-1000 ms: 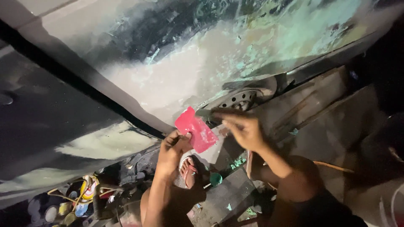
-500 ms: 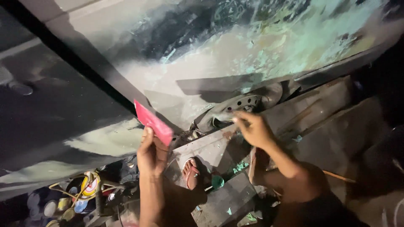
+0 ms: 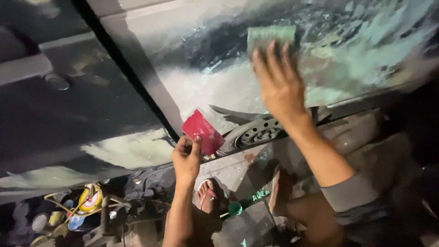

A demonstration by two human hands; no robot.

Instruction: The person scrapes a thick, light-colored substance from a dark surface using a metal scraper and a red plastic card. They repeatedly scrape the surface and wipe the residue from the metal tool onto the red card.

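My left hand (image 3: pixel 186 157) holds a red flat card-like scraper (image 3: pixel 203 131) by its lower end, against the lower part of a dark car body panel (image 3: pixel 219 87) smeared with pale filler. My right hand (image 3: pixel 277 82) is raised higher on the panel and presses a greenish sanding pad (image 3: pixel 270 36) flat against the surface, its fingers spread over the pad. Green-tinted smears cover the panel to the right of that hand.
A black gap (image 3: pixel 132 77) separates two panels. A wheel with a steel rim (image 3: pixel 260 132) sits below the panel. My sandalled foot (image 3: pixel 206 196) rests on the ground. Tins and coiled yellow wire (image 3: pixel 87 203) lie at lower left. A small green lid (image 3: pixel 234 208) lies near the foot.
My right hand has risen from near the wheel up onto the panel with the pad. My left hand with the red scraper has shifted right, toward the wheel arch.
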